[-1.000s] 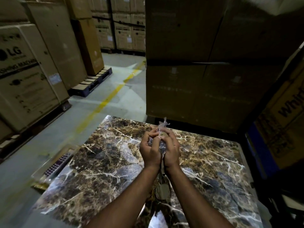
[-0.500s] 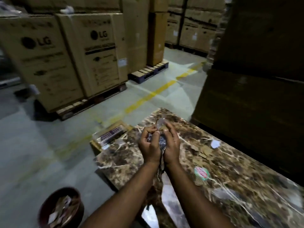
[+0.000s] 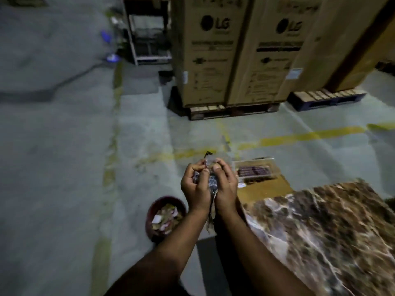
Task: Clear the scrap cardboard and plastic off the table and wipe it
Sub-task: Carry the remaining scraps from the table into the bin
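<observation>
My left hand (image 3: 195,186) and my right hand (image 3: 224,184) are pressed together, both shut on a crumpled wad of clear plastic scrap (image 3: 210,162) that sticks out above the fingertips. The hands are held over the floor, just left of the brown marbled table (image 3: 324,236) at the lower right. Below and left of my hands a dark red bin (image 3: 149,212) stands on the floor, holding several pieces of cardboard and paper scrap (image 3: 165,217).
A clear plastic tray (image 3: 254,169) lies on a flat cardboard piece (image 3: 265,189) beside the table's far corner. Tall LG cartons (image 3: 213,50) stand on pallets (image 3: 233,111) beyond a yellow floor line (image 3: 310,135). A metal rack (image 3: 149,30) is at the far back. Grey concrete floor (image 3: 53,167) spreads left.
The view has swung left and down, away from the table toward the floor. The red bin has come fully into view under my hands, which keep squeezing the plastic.
</observation>
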Demonstrator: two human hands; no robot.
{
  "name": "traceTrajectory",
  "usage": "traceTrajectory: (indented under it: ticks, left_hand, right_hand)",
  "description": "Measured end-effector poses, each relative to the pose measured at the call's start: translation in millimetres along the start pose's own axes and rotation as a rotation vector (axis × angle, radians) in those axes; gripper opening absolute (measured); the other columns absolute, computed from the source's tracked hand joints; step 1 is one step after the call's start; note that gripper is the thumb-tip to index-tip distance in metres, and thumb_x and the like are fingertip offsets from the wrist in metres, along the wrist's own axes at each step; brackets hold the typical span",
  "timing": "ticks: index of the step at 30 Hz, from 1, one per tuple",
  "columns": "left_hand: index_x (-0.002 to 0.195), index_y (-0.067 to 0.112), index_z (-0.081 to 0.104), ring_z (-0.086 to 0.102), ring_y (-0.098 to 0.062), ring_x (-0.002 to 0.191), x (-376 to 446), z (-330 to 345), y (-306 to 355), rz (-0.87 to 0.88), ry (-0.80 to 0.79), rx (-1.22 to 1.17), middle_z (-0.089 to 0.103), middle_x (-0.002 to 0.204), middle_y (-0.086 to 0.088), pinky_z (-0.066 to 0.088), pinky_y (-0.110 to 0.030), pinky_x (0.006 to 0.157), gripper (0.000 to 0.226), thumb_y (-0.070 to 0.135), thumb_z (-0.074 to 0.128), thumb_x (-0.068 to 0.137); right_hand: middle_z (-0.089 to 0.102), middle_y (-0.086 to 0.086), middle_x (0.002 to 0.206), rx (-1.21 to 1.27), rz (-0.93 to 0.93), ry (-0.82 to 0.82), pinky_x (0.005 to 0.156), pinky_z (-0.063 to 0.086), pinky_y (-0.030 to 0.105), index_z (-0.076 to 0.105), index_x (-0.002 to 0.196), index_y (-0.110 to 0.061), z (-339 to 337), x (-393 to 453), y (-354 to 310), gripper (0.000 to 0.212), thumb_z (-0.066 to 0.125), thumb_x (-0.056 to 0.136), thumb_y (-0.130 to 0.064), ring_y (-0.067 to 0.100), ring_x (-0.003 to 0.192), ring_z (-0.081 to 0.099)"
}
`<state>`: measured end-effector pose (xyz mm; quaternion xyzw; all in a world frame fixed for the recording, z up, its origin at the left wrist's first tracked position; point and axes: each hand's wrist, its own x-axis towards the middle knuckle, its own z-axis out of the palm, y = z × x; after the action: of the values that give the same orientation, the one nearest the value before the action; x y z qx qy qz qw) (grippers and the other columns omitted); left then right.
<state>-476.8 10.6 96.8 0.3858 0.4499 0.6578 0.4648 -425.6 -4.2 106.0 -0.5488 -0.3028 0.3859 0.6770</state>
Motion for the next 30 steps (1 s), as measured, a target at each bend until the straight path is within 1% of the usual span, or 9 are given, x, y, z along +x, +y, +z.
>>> traceTrajectory:
  ticks: [3,6,11,14,16,18,23,27,30]
  left_hand:
    - [0.08,0.007,0.063,0.068,0.001,0.093,47.1,-36.7,-21.7,-0.024,0.083,0.036,0.072,0.087,0.01,0.05,-0.016,0.076,0.013,0.02,0.058,0.079]
    - [0.085,0.006,0.063,0.068,-0.002,0.086,72.6,-61.9,-44.6,-0.102,0.143,0.044,0.074,0.086,0.012,0.051,-0.019,0.073,0.021,0.025,0.055,0.081]
    - [0.088,0.012,0.065,0.069,-0.014,0.087,105.6,-89.4,-113.6,-0.244,0.289,0.102,0.074,0.087,0.001,0.054,-0.032,0.075,0.035,0.039,0.045,0.08]
    - [0.084,0.016,0.07,0.071,-0.007,0.081,129.7,-110.9,-191.2,-0.386,0.405,0.1,0.076,0.081,0.007,0.056,-0.023,0.073,0.026,0.015,0.046,0.094]
    - [0.092,0.023,0.075,0.072,-0.022,0.097,139.2,-138.5,-249.4,-0.409,0.448,0.219,0.077,0.095,-0.001,0.057,-0.043,0.089,0.028,0.021,0.047,0.093]
    - [0.1,0.033,0.073,0.067,-0.031,0.105,142.2,-166.4,-309.4,-0.332,0.449,0.362,0.073,0.106,-0.004,0.052,-0.056,0.094,0.029,0.031,0.047,0.086]
    - [0.109,0.039,0.064,0.064,-0.028,0.108,143.8,-214.5,-430.3,-0.131,0.336,0.53,0.069,0.113,-0.003,0.05,-0.051,0.093,0.034,0.025,0.039,0.093]
    - [0.121,0.015,0.064,0.061,-0.03,0.117,140.0,-250.0,-527.3,-0.189,0.283,0.597,0.067,0.123,-0.009,0.046,-0.054,0.101,0.035,0.028,0.039,0.1]
    - [0.125,-0.002,0.062,0.057,-0.03,0.122,145.8,-271.6,-571.1,-0.097,0.123,0.808,0.063,0.129,-0.018,0.04,-0.038,0.111,0.036,0.013,0.042,0.099]
  right_hand:
    - [0.071,0.019,0.11,-0.018,0.083,-0.09,0.086,0.057,0.034,0.067,0.108,-0.011,51.2,13.8,33.9,0.015,0.063,0.094,-0.014,0.022,0.097,0.069]
    - [0.072,0.018,0.109,-0.037,0.17,-0.115,0.087,0.056,0.038,0.067,0.11,-0.008,79.6,27.9,69.8,0.029,0.061,0.086,-0.023,0.028,0.099,0.069]
    - [0.07,0.024,0.116,-0.057,0.33,-0.183,0.086,0.058,0.031,0.066,0.118,0.002,96.6,63.1,162.4,0.024,0.061,0.096,-0.008,0.032,0.105,0.069]
    - [0.069,0.025,0.12,-0.055,0.429,-0.225,0.095,0.055,0.041,0.066,0.119,0.001,100.8,85.8,243.2,0.023,0.056,0.099,-0.003,0.038,0.113,0.067]
    - [0.07,0.02,0.121,-0.11,0.441,-0.258,0.103,0.051,0.051,0.068,0.119,-0.005,104.6,97.4,297.7,0.024,0.059,0.098,-0.013,0.039,0.115,0.065]
    - [0.071,0.014,0.121,-0.162,0.423,-0.326,0.106,0.047,0.058,0.069,0.119,-0.011,105.9,104.3,357.0,0.034,0.06,0.092,-0.03,0.036,0.116,0.065]
    - [0.068,0.011,0.115,-0.22,0.338,-0.448,0.097,0.048,0.061,0.062,0.119,-0.015,89.8,113.4,496.5,0.029,0.051,0.099,-0.033,0.037,0.109,0.064]
    - [0.063,0.009,0.122,-0.325,0.301,-0.595,0.1,0.045,0.062,0.055,0.127,-0.019,73.0,124.5,598.5,0.029,0.042,0.107,-0.035,0.034,0.116,0.061]
    - [0.057,0.008,0.128,-0.515,0.217,-0.748,0.105,0.046,0.041,0.045,0.134,-0.008,58.6,141.0,649.1,0.039,0.035,0.107,-0.033,0.022,0.119,0.058]
